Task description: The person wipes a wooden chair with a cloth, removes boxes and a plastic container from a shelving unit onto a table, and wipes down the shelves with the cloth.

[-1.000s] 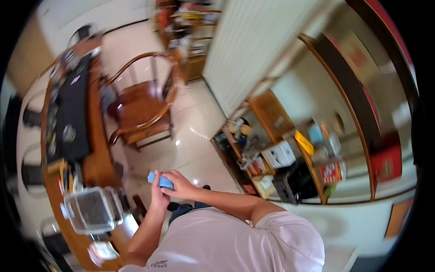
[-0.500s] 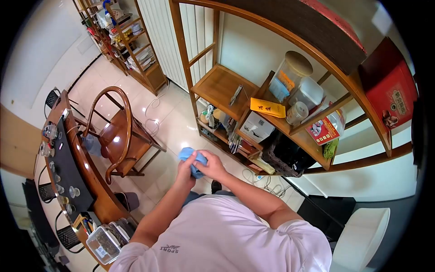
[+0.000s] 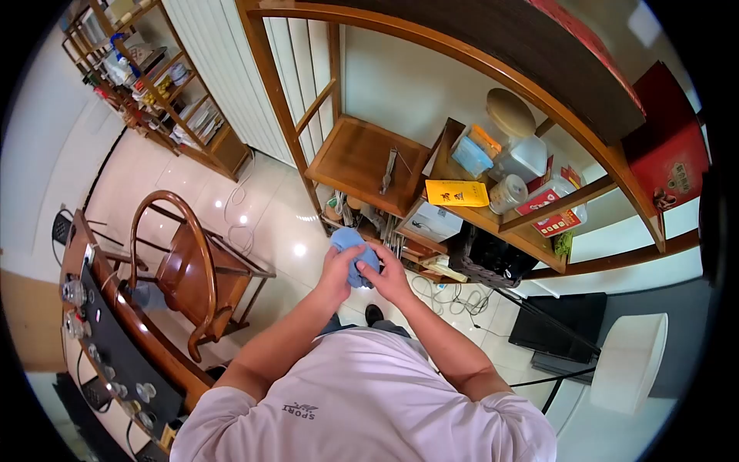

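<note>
A bunched blue cloth (image 3: 356, 248) is held between both hands in front of my body. My left hand (image 3: 336, 269) grips it from the left, thumb on top. From the right, my right hand (image 3: 390, 273) has its fingers closed round the cloth's edge. Beyond the hands stands a wooden shelf unit; its left shelf board (image 3: 362, 160) bears a small metal tool (image 3: 390, 171), whose exact kind I cannot make out. A yellow packet (image 3: 457, 193) lies farther right on the shelf, beside a lidded jar (image 3: 508, 194).
A wooden armchair (image 3: 192, 266) stands to the left, beside a long table (image 3: 146, 323) with glass cups on a dark mat. Cables (image 3: 469, 300) trail on the floor below the shelves. At the right is a white chair back (image 3: 630, 362).
My view has turned and come closer to the shelf. Both hands have moved up and to the right with the cloth, which now looks more opened out between them.
</note>
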Demonstrator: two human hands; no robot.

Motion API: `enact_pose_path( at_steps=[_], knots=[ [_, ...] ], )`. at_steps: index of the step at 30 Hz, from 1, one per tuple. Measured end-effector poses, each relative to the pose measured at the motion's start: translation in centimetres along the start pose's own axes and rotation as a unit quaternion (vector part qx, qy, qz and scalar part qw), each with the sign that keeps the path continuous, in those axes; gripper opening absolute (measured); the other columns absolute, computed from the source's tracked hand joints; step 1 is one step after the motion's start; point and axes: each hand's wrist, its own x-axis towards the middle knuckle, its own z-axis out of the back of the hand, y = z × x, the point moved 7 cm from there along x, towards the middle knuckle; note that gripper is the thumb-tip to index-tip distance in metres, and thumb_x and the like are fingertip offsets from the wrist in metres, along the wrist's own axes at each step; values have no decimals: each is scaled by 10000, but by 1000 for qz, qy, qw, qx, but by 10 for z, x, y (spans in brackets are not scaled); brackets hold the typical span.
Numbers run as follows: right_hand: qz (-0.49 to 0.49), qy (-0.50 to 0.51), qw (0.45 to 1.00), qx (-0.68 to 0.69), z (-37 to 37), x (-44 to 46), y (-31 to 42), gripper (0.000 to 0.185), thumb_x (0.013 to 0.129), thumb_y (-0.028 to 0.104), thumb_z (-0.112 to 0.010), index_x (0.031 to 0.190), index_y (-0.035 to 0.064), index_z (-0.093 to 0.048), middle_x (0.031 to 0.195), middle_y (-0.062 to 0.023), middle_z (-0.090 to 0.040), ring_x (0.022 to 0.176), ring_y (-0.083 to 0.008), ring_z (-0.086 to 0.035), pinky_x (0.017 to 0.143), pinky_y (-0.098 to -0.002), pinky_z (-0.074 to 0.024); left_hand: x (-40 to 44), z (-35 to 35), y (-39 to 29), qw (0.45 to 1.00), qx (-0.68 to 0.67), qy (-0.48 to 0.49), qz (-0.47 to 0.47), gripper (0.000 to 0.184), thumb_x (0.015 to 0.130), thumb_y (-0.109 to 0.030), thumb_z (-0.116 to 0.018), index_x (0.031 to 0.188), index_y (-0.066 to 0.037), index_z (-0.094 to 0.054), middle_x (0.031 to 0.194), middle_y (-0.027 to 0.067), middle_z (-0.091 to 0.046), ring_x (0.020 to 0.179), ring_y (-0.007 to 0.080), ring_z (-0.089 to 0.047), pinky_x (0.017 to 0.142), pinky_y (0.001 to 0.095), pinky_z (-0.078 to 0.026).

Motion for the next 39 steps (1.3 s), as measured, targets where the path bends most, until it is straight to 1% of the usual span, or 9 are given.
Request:
enact_pose_path(
  at_steps=[6,11,15,17,18,22,24,31,39],
  knots=[
    [-46,-60,992,97,-27,37,1,442,932,140,-738,1322,8,-579,1113,-34,-650,1027,-104,-593,907,-270,-489,29,-10,-62,998,52,39,-14,306,875,-93,-721,1143,-42,-584,1023,78,-664,917,193,-666,798,341,-545],
    [-65,-116,981,140,-16,44,10,338,937,95,-714,1247,28,-598,1091,-13,-645,965,-87,-581,856,-251,-477,55,-29,-64,989,104,103,16,280,877,-85,-717,1124,-36,-595,987,63,-667,896,181,-665,797,335,-541],
    [-65,-116,966,222,3,52,-1,344,999,172,-671,1294,17,-583,1128,-71,-670,1042,-121,-599,930,-285,-474,69,-44,-65,992,101,73,-4,256,875,-55,-683,1116,-37,-597,974,68,-667,880,197,-670,767,345,-547],
    [-73,-190,975,94,18,58,-24,327,1033,187,-612,1298,0,-578,1152,-142,-675,1052,-179,-627,946,-319,-482,80,-45,-73,995,87,48,-13,242,874,-33,-660,1107,-35,-597,970,77,-668,876,208,-675,751,362,-558],
    [-13,-230,973,27,23,64,-5,331,1015,188,-616,1266,-25,-584,1119,-182,-667,1052,-271,-647,953,-365,-490,89,-43,-80,995,87,24,-39,246,858,-21,-645,1100,-32,-598,966,79,-665,859,209,-669,750,368,-558],
    [18,-273,950,-150,28,108,6,401,980,217,-638,1292,-25,-563,1153,-196,-627,1017,-308,-634,936,-380,-499,110,-28,-106,991,110,-18,-73,206,821,-24,-638,1025,-31,-621,896,78,-653,799,210,-649,722,363,-548],
    [25,-360,874,-326,35,130,17,512,892,203,-705,1289,-64,-522,1176,-254,-577,1074,-418,-615,951,-448,-506,110,-35,-120,989,126,-2,-74,147,841,-65,-688,973,-40,-630,835,65,-642,759,199,-638,679,340,-525],
    [-241,-250,861,-373,48,187,-21,412,895,258,-676,1163,-39,-573,1226,-282,-595,1109,-428,-641,916,-475,-552,137,-31,-130,987,155,34,-30,195,879,-156,-770,974,-54,-633,823,50,-643,720,178,-632,648,320,-514],
    [-222,-232,845,-427,24,196,-10,371,913,325,-655,1099,7,-622,1034,-222,-688,963,-406,-703,818,-488,-579,161,-15,-138,978,199,59,19,190,890,-148,-766,985,-45,-638,814,54,-659,703,186,-651,638,336,-533]
  ],
)
